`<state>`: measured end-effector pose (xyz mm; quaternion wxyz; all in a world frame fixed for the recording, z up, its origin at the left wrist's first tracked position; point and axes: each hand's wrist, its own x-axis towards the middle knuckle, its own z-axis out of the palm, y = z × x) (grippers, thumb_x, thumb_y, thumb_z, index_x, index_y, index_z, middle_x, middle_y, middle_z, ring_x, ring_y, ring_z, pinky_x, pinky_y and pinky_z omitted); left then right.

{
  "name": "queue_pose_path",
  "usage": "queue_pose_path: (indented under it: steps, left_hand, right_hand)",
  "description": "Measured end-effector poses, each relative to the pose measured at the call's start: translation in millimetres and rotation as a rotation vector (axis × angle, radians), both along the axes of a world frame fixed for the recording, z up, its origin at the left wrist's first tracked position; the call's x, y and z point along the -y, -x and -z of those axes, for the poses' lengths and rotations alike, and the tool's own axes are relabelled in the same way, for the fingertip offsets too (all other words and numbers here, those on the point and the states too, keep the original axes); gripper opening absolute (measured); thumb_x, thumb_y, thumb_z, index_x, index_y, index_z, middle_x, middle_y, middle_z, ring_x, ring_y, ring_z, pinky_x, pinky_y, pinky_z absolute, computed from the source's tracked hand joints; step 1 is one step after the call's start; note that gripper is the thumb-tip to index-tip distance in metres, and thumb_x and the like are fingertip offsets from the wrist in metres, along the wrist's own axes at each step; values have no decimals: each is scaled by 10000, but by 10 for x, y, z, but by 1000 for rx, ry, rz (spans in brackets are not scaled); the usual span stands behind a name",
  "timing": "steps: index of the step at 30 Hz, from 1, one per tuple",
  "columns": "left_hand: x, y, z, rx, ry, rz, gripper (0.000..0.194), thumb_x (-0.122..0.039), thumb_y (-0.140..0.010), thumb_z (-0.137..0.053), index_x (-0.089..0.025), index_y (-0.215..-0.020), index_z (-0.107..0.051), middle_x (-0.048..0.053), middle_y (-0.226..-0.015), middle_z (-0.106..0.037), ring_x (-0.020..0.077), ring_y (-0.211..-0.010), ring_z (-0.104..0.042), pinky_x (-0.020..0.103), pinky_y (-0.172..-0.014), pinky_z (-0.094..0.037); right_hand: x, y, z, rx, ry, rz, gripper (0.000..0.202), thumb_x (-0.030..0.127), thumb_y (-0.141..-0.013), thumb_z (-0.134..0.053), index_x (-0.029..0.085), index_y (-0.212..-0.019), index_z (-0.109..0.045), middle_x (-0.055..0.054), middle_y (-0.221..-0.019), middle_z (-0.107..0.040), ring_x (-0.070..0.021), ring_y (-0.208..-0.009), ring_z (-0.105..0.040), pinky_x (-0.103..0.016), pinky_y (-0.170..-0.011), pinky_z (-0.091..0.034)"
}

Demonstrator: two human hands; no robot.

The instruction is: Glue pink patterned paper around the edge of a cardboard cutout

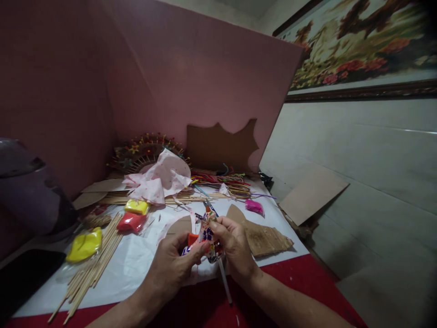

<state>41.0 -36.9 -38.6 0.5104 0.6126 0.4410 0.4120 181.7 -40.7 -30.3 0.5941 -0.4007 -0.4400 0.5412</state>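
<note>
Both hands meet over the front of the white sheet. My left hand is closed on the left side of a small floral-patterned piece, with orange showing beside the thumb. The fingers of my right hand pinch the upper right of the same piece. A thin pale stick slants down below the hands; whether it is joined to the piece I cannot tell. Just behind my left hand lies a rounded cardboard piece on patterned paper. Torn brown cardboard rests to the right of my right hand.
Bundled wooden sticks, yellow packets and a red packet lie left. Crumpled pink paper, coloured stems and a magenta packet are farther back. A dark tablet-like object sits at the left edge.
</note>
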Motion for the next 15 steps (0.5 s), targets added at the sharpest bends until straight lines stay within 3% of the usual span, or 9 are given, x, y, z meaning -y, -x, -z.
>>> queue_pose_path:
  steps: [6, 15]
  left_hand:
    - [70, -20, -13, -3, -14, -12, 290, -459, -730, -649, -170, -703, -659, -13, -601, -574, 98, -512, -431, 202, -479, -382]
    - [-25, -22, 12, 66, 125, -11, 364, -506, -707, -649, -146, -655, -629, -35, -523, -518, 68, -421, -385, 181, -386, -297]
  right_hand:
    - [1, 25, 14, -20, 40, 37, 346, 438, -720, -662, 153, -615, -496, 59, -492, -468, -53, -412, -377, -183, -407, -300]
    - [-19, 14, 7, -48, 14, -50, 319, 440, -773, -617, 156, -648, -544, 33, -518, -517, -91, -430, -453, -219, -436, -357]
